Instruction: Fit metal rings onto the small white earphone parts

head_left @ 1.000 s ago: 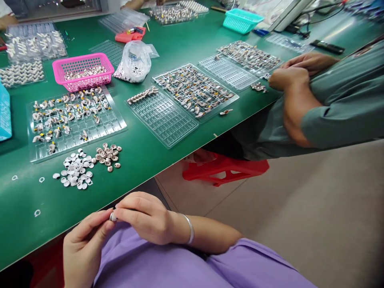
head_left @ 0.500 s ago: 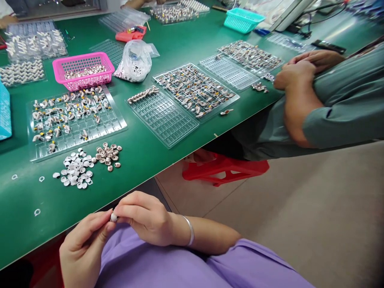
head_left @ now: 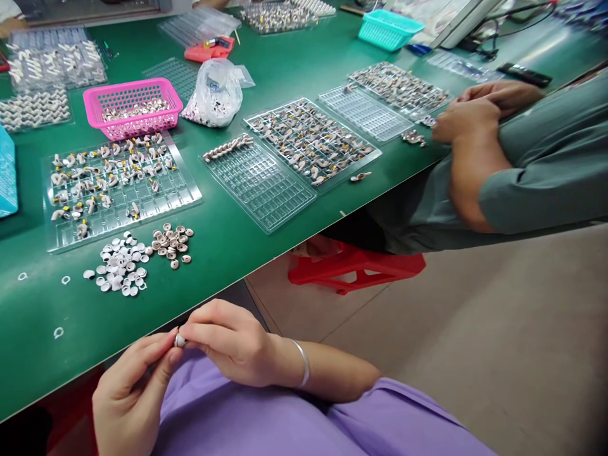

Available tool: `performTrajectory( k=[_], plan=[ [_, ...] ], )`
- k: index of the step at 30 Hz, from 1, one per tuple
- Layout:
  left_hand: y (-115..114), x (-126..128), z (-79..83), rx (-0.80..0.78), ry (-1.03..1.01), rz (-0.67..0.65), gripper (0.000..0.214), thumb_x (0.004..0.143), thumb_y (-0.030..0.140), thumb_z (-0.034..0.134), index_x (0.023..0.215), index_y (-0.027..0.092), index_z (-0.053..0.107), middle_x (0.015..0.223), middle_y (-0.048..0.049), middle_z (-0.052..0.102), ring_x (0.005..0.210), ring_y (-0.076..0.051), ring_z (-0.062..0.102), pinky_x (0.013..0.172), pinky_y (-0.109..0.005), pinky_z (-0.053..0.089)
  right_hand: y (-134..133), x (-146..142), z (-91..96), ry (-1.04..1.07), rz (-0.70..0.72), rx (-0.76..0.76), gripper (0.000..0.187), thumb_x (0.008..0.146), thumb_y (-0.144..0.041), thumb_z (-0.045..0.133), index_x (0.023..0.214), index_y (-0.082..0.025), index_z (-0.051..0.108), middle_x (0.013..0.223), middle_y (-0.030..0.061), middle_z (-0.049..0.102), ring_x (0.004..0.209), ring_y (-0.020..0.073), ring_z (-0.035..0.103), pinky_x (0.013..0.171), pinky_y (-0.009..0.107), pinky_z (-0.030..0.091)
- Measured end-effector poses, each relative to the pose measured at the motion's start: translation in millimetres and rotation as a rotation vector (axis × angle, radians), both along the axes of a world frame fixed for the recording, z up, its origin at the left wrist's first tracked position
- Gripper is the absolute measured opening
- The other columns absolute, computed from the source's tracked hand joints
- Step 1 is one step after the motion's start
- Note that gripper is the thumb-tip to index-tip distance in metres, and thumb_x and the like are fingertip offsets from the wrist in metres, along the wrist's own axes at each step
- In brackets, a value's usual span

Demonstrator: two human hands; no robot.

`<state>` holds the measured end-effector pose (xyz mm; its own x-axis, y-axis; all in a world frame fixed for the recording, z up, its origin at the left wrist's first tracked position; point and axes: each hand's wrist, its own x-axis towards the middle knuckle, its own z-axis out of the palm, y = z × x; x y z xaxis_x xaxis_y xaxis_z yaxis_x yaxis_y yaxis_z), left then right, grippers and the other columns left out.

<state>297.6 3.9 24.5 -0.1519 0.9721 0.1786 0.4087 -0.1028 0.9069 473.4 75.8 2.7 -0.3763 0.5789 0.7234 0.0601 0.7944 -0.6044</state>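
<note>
My left hand (head_left: 128, 389) and my right hand (head_left: 228, 342) meet over my lap, just below the front edge of the green table (head_left: 228, 250). Both pinch one small white round part (head_left: 179, 341) between their fingertips. A silver bangle (head_left: 302, 363) circles my right wrist. On the table ahead lie a heap of small white caps (head_left: 118, 269) and a smaller heap of brownish caps (head_left: 171, 244). Behind them sits a clear tray (head_left: 116, 187) partly filled with small earpiece-like parts.
More clear trays (head_left: 259, 183) (head_left: 311, 139) lie to the right. A pink basket (head_left: 132, 107), a plastic bag (head_left: 213, 95) and a teal basket (head_left: 389, 28) stand farther back. A co-worker in a grey-green top (head_left: 536, 158) sits at right, hands at the table edge, above a red stool (head_left: 356, 266).
My hands stay pinched on the small part and shift only slightly. The co-worker's hands have drifted a little to the right.
</note>
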Motion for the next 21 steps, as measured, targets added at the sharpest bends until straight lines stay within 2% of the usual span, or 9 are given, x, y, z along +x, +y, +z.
performTrajectory(
  k=[2,7,12,16,21],
  plan=[
    [-0.8,0.7,0.1,-0.006,0.001,0.006,0.025,0.084,0.019,0.076,0.103,0.035,0.078,0.1,0.0072,0.079,0.086,-0.009,0.074,0.084,-0.013,0.058,-0.3,-0.1,0.1,0.003,-0.006,0.017,0.016,0.096,-0.008,0.056,0.106,-0.008,0.068,0.093,0.0124,0.071,0.086,0.0157,0.067,0.079,0.025,0.061],
    [-1.6,1.2,-1.1,0.005,-0.041,-0.008,0.027,0.083,0.018,0.076,0.103,0.037,0.077,0.1,0.0089,0.079,0.087,-0.008,0.074,0.083,-0.011,0.058,-1.8,-0.8,-1.4,0.045,0.018,-0.109,0.014,0.098,-0.015,0.058,0.107,-0.01,0.068,0.091,0.0103,0.071,0.084,0.0134,0.068,0.08,0.023,0.062],
    [-3.0,-0.7,-3.8,0.001,-0.052,-0.011,0.028,0.083,0.017,0.076,0.103,0.036,0.077,0.101,0.0085,0.079,0.087,-0.009,0.074,0.083,-0.012,0.058,-1.5,-0.4,-4.7,0.03,0.022,-0.009,0.018,0.098,-0.011,0.055,0.111,-0.01,0.067,0.094,0.0113,0.072,0.089,0.0146,0.068,0.082,0.024,0.061],
    [-4.4,-2.0,-4.0,0.039,-0.018,-0.018,0.028,0.083,0.015,0.075,0.103,0.035,0.077,0.101,0.0074,0.079,0.087,-0.009,0.075,0.083,-0.013,0.059,-1.0,-0.1,-3.9,0.029,0.013,-0.043,0.016,0.098,-0.013,0.056,0.109,-0.01,0.068,0.093,0.0109,0.071,0.087,0.0138,0.069,0.081,0.023,0.061],
    [-3.5,-0.8,-0.3,0.01,-0.019,-0.007,0.025,0.083,0.017,0.076,0.101,0.035,0.077,0.098,0.0073,0.08,0.083,-0.01,0.076,0.078,-0.013,0.06,0.3,0.5,-1.2,0.034,0.011,0.035,0.019,0.097,-0.008,0.053,0.109,-0.01,0.067,0.093,0.0109,0.072,0.086,0.0155,0.069,0.079,0.026,0.062]
  ],
)
